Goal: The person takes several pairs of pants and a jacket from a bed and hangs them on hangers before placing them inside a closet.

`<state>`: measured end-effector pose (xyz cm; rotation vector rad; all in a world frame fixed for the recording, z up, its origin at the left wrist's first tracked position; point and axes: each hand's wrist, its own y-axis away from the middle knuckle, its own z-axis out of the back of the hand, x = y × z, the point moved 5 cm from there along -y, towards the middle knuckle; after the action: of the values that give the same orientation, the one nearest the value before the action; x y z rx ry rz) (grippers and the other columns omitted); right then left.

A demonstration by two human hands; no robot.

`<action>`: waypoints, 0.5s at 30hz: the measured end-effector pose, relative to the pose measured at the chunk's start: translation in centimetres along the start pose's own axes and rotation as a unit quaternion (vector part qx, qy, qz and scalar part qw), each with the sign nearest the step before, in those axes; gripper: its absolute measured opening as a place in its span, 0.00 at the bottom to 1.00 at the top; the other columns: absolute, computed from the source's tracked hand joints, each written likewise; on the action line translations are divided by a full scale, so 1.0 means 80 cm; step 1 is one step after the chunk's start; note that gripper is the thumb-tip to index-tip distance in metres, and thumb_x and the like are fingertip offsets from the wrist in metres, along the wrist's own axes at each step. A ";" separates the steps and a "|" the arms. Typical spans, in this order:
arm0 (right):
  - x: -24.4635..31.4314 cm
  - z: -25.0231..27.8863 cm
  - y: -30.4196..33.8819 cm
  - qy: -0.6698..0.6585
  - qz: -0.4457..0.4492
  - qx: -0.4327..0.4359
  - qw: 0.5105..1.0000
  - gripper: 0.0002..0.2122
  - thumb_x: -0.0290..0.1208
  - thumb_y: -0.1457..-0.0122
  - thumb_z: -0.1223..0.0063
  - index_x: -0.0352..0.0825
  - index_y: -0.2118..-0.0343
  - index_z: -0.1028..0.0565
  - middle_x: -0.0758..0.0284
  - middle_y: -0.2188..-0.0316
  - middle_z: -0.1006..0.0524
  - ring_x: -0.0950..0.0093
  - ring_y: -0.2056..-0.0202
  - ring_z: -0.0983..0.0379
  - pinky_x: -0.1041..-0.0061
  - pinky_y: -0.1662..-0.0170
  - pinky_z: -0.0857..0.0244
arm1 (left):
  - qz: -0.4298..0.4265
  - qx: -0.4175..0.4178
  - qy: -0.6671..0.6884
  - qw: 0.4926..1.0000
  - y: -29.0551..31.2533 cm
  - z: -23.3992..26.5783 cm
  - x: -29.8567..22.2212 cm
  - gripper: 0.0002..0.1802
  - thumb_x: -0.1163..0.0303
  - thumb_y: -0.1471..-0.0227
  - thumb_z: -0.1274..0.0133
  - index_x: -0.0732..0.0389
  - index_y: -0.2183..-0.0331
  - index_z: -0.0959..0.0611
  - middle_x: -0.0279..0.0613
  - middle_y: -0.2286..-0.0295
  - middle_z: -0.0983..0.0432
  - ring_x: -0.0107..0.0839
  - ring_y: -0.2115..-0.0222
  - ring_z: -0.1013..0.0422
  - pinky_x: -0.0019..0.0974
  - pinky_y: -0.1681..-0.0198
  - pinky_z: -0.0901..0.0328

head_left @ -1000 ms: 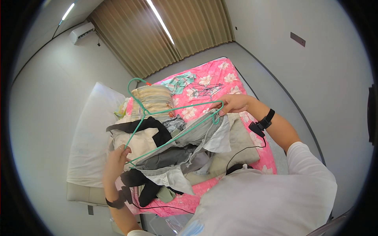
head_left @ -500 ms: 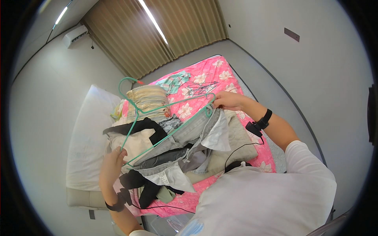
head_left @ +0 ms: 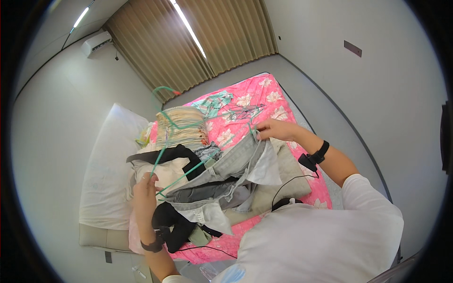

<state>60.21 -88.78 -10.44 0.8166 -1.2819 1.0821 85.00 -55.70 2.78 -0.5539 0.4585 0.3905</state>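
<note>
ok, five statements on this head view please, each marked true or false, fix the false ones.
1. The left hand grips the green hanger. True.
2. The grey garment is folded shut. False: the grey garment's waist opening is spread apart.
3. The bedsheet is pink with pale flowers. True.
4. The curtains are wide open. False: the curtains leave only a narrow bright gap.
5. The right hand touches nothing. False: the right hand pinches the grey garment's edge.

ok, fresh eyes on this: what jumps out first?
Pink floral bedspread mid-frame, strewn with clothes. Over it, a green hanger spans left hand to right hand, beside grey trousers with white pocket linings hanging out. Top of view: brown curtains split by a bright slit.
</note>
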 end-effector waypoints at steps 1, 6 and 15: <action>-0.010 0.000 0.004 0.015 -0.019 0.026 0.999 0.19 0.32 0.45 0.43 0.30 0.51 0.28 0.68 0.59 0.26 0.80 0.57 0.32 0.78 0.52 0.38 | -0.001 -0.001 0.002 1.000 0.003 -0.001 0.003 0.09 0.72 0.40 0.57 0.68 0.67 0.25 0.48 0.77 0.26 0.34 0.78 0.24 0.33 0.78 0.35; 0.037 0.001 0.039 0.006 0.101 -0.041 0.994 0.26 0.34 0.44 0.44 0.32 0.44 0.35 0.64 0.49 0.30 0.75 0.47 0.35 0.72 0.44 0.41 | 0.040 -0.024 0.044 0.998 0.041 0.014 0.013 0.10 0.73 0.41 0.57 0.70 0.67 0.24 0.37 0.74 0.28 0.21 0.78 0.31 0.27 0.74 0.30; 0.167 -0.055 0.030 0.197 0.162 -0.042 0.966 0.10 0.33 0.38 0.52 0.30 0.63 0.24 0.69 0.70 0.23 0.80 0.66 0.30 0.78 0.64 0.36 | 0.026 -0.054 0.034 0.998 0.101 0.048 -0.033 0.07 0.75 0.42 0.54 0.67 0.69 0.23 0.37 0.85 0.35 0.22 0.83 0.33 0.28 0.77 0.35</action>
<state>58.84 -81.65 1.82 0.3065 -1.1297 1.3606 80.24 -47.78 3.71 -0.6618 0.5209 0.4489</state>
